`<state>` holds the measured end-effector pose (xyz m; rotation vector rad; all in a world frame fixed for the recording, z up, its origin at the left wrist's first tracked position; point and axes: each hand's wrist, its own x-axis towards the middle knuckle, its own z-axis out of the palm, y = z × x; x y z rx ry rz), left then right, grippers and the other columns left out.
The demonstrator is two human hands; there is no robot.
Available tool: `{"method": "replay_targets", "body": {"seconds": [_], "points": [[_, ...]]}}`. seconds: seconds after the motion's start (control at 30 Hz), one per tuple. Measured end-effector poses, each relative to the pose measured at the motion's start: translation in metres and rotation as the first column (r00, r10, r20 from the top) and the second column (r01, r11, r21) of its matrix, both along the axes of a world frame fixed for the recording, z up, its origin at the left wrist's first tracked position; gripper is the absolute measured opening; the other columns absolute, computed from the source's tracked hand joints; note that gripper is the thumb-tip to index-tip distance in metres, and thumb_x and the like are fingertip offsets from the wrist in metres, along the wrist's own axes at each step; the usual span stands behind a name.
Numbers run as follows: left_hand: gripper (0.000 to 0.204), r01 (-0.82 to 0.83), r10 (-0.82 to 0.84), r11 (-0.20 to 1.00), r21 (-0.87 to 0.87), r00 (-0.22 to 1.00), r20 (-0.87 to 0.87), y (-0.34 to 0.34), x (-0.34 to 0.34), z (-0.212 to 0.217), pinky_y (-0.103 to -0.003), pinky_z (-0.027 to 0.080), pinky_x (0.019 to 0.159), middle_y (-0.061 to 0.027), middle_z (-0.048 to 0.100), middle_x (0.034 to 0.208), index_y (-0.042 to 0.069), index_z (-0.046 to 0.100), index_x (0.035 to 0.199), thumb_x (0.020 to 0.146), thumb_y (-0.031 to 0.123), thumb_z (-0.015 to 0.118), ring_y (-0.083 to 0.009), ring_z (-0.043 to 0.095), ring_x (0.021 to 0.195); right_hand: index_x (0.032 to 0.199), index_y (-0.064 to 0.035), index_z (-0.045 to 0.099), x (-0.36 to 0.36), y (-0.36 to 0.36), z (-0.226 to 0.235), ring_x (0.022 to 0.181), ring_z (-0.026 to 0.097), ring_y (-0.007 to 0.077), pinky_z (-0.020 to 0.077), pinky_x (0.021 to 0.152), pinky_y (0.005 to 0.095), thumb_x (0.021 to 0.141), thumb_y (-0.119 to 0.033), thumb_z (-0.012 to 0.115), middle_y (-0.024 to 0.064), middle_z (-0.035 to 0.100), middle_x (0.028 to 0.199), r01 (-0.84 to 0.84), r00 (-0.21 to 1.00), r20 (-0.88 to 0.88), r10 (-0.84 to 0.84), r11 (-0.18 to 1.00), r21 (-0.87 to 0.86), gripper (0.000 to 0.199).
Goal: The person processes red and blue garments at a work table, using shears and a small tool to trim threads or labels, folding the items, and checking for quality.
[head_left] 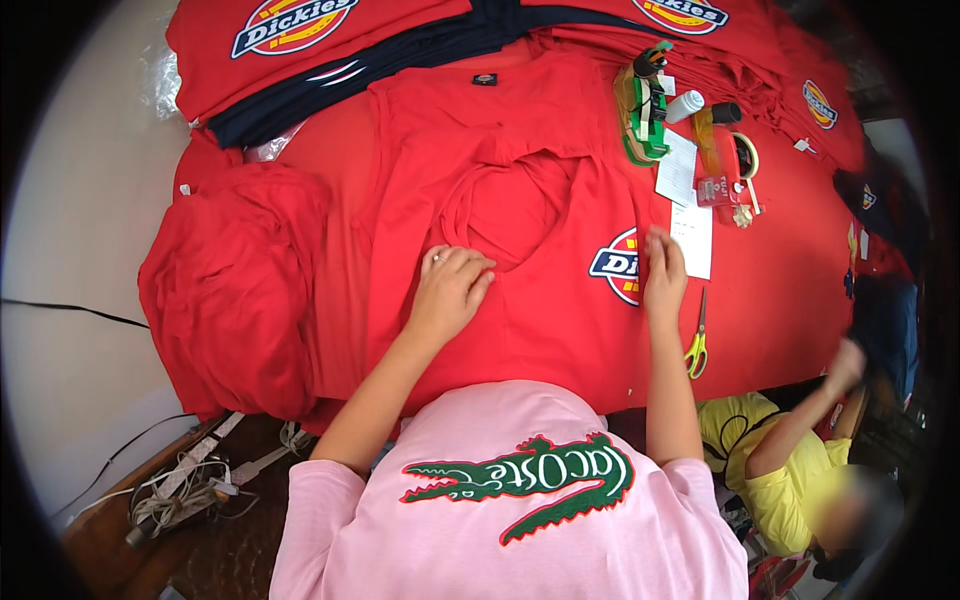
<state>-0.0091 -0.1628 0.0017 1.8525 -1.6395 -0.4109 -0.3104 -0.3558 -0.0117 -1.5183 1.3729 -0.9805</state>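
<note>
A red garment (540, 320) lies spread out in front of me, with a small dark neck label at its far end. A wide round opening in its upper layer shows more red cloth inside. My left hand (452, 292) rests on the fabric at the left lower edge of that opening, fingers bent but apart, a ring on one finger. My right hand (664, 280) lies with outstretched fingers on the garment's right side, partly covering an oval multicoloured logo patch (612, 268). Neither hand visibly grips the cloth.
Yellow-handled scissors (697, 352) lie right of my right hand. Beyond are papers (692, 240), a green tape dispenser (640, 115) and tape rolls (745, 155). A red cloth heap (240, 290) sits left; folded red garments (400, 20) line the back. Someone in yellow (790, 470) is at lower right.
</note>
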Motion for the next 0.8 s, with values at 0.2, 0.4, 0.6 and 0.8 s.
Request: {"method": "replay_targets", "body": {"seconds": [0.2,0.4,0.6,0.8], "points": [[0.029,-0.030,0.027,0.996,0.081,0.999,0.031,0.007,-0.034,0.017,-0.053,0.025,0.122,-0.0057,0.067,0.094,0.007,0.075,0.107,0.090,0.030,0.080,-0.0231,0.064,0.101,0.130,0.0015,0.064,-0.041,0.084,-0.006,0.074,0.053,0.0050,0.0440,0.066,0.0225,0.101,-0.009,0.068,-0.0021,0.059,0.085,0.008,0.996,-0.088,0.007,0.985,0.172,0.031],[0.026,0.060,0.023,0.978,0.199,0.920,-0.390,0.052,-0.009,0.079,-0.043,0.033,0.119,-0.0054,0.057,0.081,0.002,0.071,0.097,0.093,0.027,0.077,-0.0193,0.058,0.089,0.134,0.0009,0.065,0.021,0.128,0.027,0.072,0.050,0.0066,0.0424,0.063,0.0239,0.095,0.003,0.059,-0.0012,0.055,0.084,-0.224,0.967,0.153,0.204,0.967,0.124,0.039],[0.024,-0.129,0.268,0.923,0.362,0.890,-0.368,0.227,0.047,0.030,-0.036,0.040,0.111,-0.0111,0.060,0.132,0.000,0.066,0.095,0.090,0.019,0.080,-0.0250,0.054,0.130,0.128,-0.0040,0.070,0.063,0.198,0.069,0.105,0.073,0.0281,0.0562,0.092,0.0380,0.099,-0.014,0.068,0.0167,0.075,0.115,-0.943,0.246,0.115,0.963,0.210,0.257,0.031],[0.027,-0.379,0.568,0.804,0.458,0.719,-0.402,0.292,0.006,0.002,-0.032,0.050,0.088,-0.0104,0.063,0.111,-0.001,0.069,0.100,0.090,0.020,0.083,-0.0202,0.061,0.099,0.116,-0.0001,0.074,0.065,0.150,0.044,0.100,0.071,0.0169,0.0567,0.093,0.0318,0.099,0.000,0.061,0.0101,0.074,0.103,-0.693,0.721,0.243,0.649,0.681,0.238,0.022]]}}
